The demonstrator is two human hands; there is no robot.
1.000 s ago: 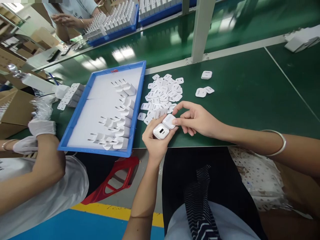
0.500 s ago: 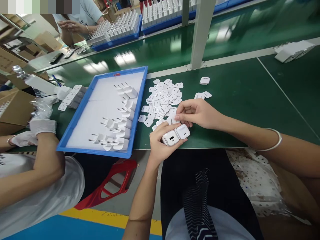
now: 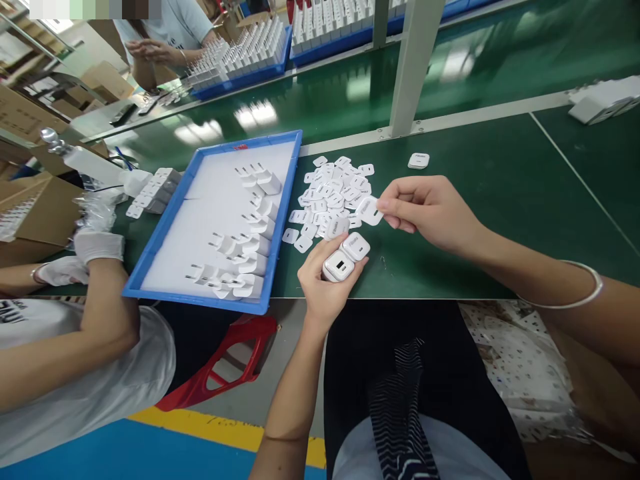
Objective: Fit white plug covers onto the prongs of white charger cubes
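My left hand [image 3: 323, 287] is closed around white plug-in chargers. The nearest charger [image 3: 339, 265] has a dark port and a smaller slot on its end, and beside it is a charger [image 3: 356, 247] with a printed white end and one small slot. Another printed white end [image 3: 337, 228] shows just beyond my fingers; whether it belongs to a held charger I cannot tell. My right hand [image 3: 433, 208] pinches a thin white cover plate [image 3: 370, 211] by its right edge. Behind it lies a loose pile of similar cover plates [image 3: 325, 187] on the green table [image 3: 500, 173].
Left of the pile, a blue tray [image 3: 287, 180] holds several chargers with pins. A small stack of plates [image 3: 419, 161] lies farther back, by a metal post [image 3: 413, 73]. A co-worker's gloved hands [image 3: 97, 247] are at left. Chargers [image 3: 607, 100] stand at far right.
My right hand has moved right and up, and the cover plate in its fingers now stands apart from the chargers. My left hand has shifted slightly, still holding the chargers.
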